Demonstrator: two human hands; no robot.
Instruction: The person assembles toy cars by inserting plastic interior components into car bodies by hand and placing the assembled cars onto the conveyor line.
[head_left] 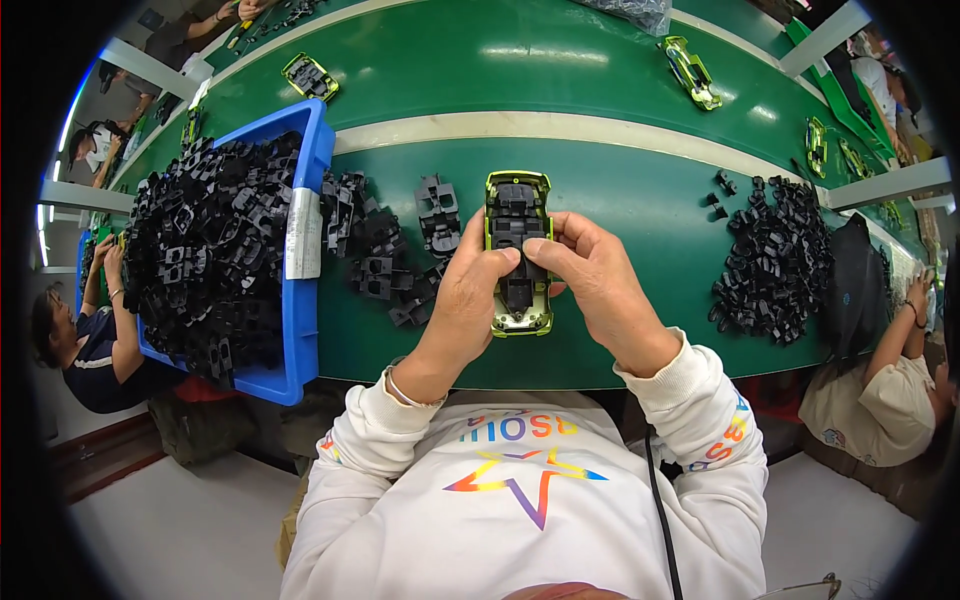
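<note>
Both my hands hold a yellow-green toy car body (520,322), upside down with its open underside facing up. A black plastic interior piece (517,205) lies inside the shell. My left hand (470,285) grips the left side, its thumb pressed on the black piece. From the right, my right hand (597,275) grips the shell, with its thumb on the black piece near the middle. Close to my left hand, several loose black interior pieces (438,215) lie on the green table. The fingers beneath the shell are partly hidden.
A blue bin (303,345) heaped with black parts (215,240) stands at left. To the right lies a pile of small black parts (775,265). Beyond the pale strip, green car bodies (690,72) ride on a green belt (480,75). Other people work at both sides.
</note>
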